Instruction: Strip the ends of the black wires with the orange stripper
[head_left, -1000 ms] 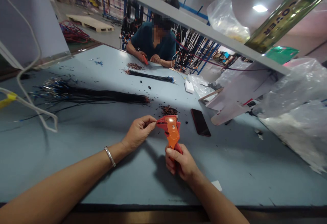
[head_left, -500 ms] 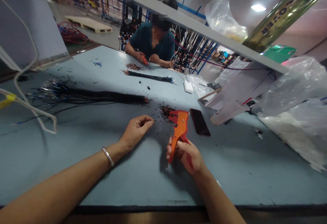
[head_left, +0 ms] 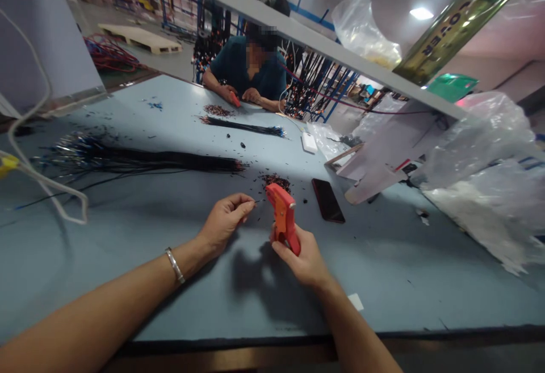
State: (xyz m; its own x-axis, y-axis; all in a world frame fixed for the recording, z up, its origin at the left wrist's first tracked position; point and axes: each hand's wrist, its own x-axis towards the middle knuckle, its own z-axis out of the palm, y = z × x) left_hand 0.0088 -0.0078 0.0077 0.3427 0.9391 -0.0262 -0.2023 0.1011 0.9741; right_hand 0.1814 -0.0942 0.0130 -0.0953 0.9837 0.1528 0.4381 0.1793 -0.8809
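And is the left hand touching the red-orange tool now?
Apart: the head view plainly shows a strip of blue tabletop between the left hand and the red-orange tool.

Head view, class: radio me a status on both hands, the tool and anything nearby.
Right hand gripping red-orange tool. Left hand pinching thin wire near tool. Scrap pile beyond tool; phone to its right.

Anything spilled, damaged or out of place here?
Dark clippings lie in a loose heap just beyond the red-and-orange tool in the right hand, with stray bits around it; blue scraps are scattered farther back. Untidy, perhaps spilled. No damage is evident.
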